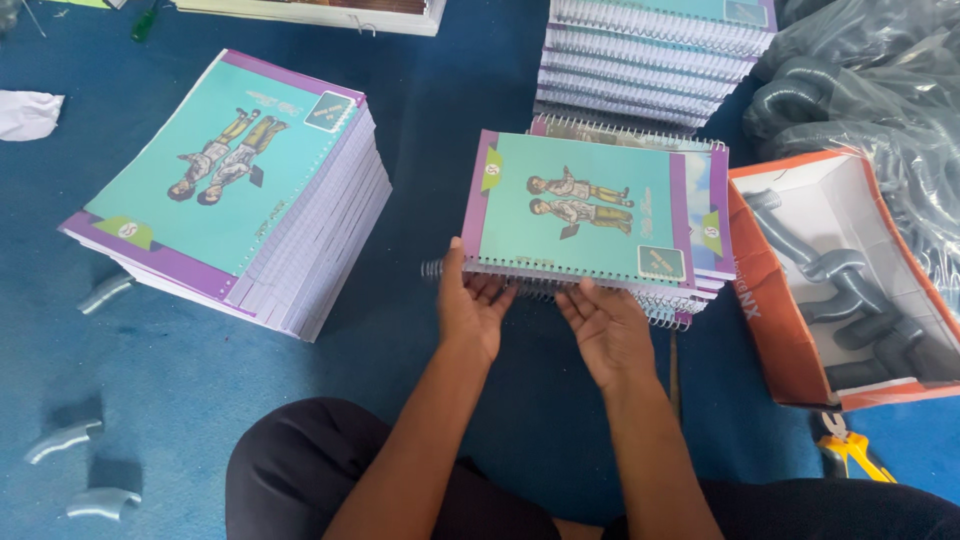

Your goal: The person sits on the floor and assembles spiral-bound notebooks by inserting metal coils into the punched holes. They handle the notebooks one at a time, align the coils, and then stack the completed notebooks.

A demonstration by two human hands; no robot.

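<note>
Fingers of both our hands lay spread and half curled along the near edge of a teal-and-purple notebook (578, 210), right where its spiral wire binding (560, 288) ran. Our left hand (470, 305) had its thumb up against the corner of the cover and its fingers tucked under the coil, whose loose end stuck out just past that corner. Our right hand (607, 330) rested palm up beside it, fingertips touching the wire from below; neither hand was clamped tight, so the coil stayed free to move while the cover was kept level.

That notebook sat on top of a short stack of bound notebooks (705, 270) directly in front of our knees, so the stack served as a raised support and the binding edge faced us within easy reach. Behind it stood a taller pile of bound notebooks (655, 60), spirals turned our way. To the left, well apart on the blue floor covering (420, 120), a thick stack of unbound punched sets (250, 200) lay fanned, holes along its right edge. On the right, an open orange-and-white carton (800, 330) held grey coils, with more in a clear plastic bag (880, 80) behind it, near our right hand. Small grey offcuts (62, 440) lay scattered at the left.
</note>
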